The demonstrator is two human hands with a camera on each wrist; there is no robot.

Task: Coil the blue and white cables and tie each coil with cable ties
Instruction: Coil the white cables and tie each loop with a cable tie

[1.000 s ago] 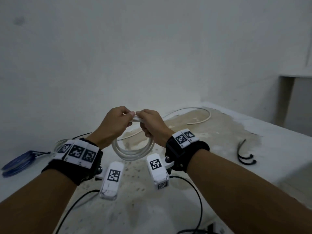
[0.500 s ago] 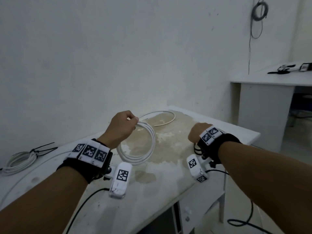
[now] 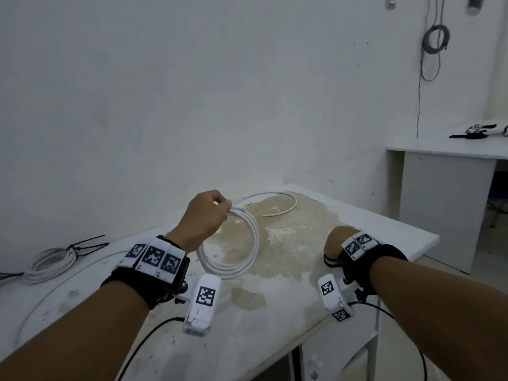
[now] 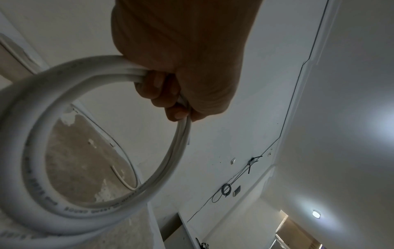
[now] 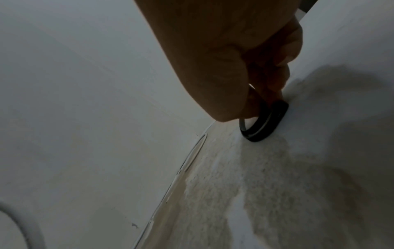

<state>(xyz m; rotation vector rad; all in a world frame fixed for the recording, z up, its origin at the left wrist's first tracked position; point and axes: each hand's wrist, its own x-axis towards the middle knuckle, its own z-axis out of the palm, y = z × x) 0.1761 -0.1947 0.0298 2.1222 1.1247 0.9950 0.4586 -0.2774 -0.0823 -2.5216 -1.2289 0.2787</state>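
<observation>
My left hand point(image 3: 217, 206) grips the top of a white cable coil point(image 3: 233, 259), which hangs upright over the stained table point(image 3: 288, 243). In the left wrist view the fingers point(image 4: 168, 101) curl round several turns of the coil point(image 4: 32, 160). The cable's loose end point(image 3: 283, 211) lies on the table behind it. My right hand point(image 3: 336, 242) is down on the table near its right edge, knuckles up. Its fingers point(image 5: 275, 80) pinch a bent bundle of black cable ties point(image 5: 264, 123), whose loops show under the wrist point(image 3: 330, 261). The blue cable is out of view.
A second white coil point(image 3: 52, 264), bound with black cable ties point(image 3: 82, 244), lies at the table's far left. The table's right edge point(image 3: 423, 246) is close to my right hand. Another white desk point(image 3: 445, 160) stands at the right wall, with tools on it.
My right hand let go of the white coil, moved right and took hold of the black cable ties. The left hand kept the coil. The view swung right, and the blue cable left the frame.
</observation>
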